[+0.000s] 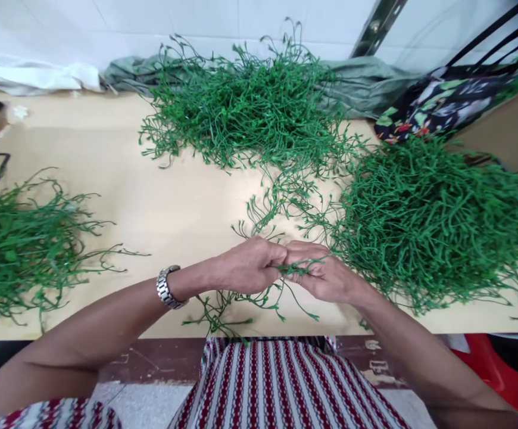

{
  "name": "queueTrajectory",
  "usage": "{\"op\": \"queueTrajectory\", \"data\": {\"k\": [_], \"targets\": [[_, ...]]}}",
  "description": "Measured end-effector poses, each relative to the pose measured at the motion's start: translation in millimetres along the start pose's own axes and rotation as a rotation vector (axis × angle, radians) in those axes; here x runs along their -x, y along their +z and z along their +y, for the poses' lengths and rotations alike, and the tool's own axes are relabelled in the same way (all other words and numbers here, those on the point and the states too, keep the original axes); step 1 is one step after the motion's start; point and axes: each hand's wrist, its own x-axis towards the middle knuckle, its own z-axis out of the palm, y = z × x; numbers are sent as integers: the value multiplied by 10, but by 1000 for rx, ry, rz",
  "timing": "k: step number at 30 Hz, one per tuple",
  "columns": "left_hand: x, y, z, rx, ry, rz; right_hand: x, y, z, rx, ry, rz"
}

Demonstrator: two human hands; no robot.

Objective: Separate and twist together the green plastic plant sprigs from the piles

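Note:
My left hand (pixel 246 266) and my right hand (pixel 322 275) meet fingertip to fingertip over the near edge of a pale wooden table (pixel 120 196). Both are closed in a pinch on one green plastic sprig (pixel 259 298), whose thin branching stems hang below the hands towards my lap. A metal watch (pixel 166 287) is on my left wrist. Right of my right hand lies a big pile of green stems (pixel 433 220). Another pile (pixel 259 107) lies at the back middle, and a third (pixel 18 244) at the left.
A grey-green cloth (pixel 366 83) and a white cloth (pixel 31 74) lie against the tiled wall. A floral bag (pixel 446 101) and a black chair back (pixel 495 36) stand at the back right. A red object (pixel 504 375) sits below the table's right end.

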Motion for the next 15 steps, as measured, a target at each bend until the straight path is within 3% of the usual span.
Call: {"op": "queueTrajectory", "data": {"k": [5,9,15], "targets": [[0,-22,-21,145,15,-12,10,15,21,-56,40,22],[0,-49,-108,309,9,67,31,57,29,-152,138,117],[25,-36,-113,154,-12,100,26,123,74,-319,197,74]]}}
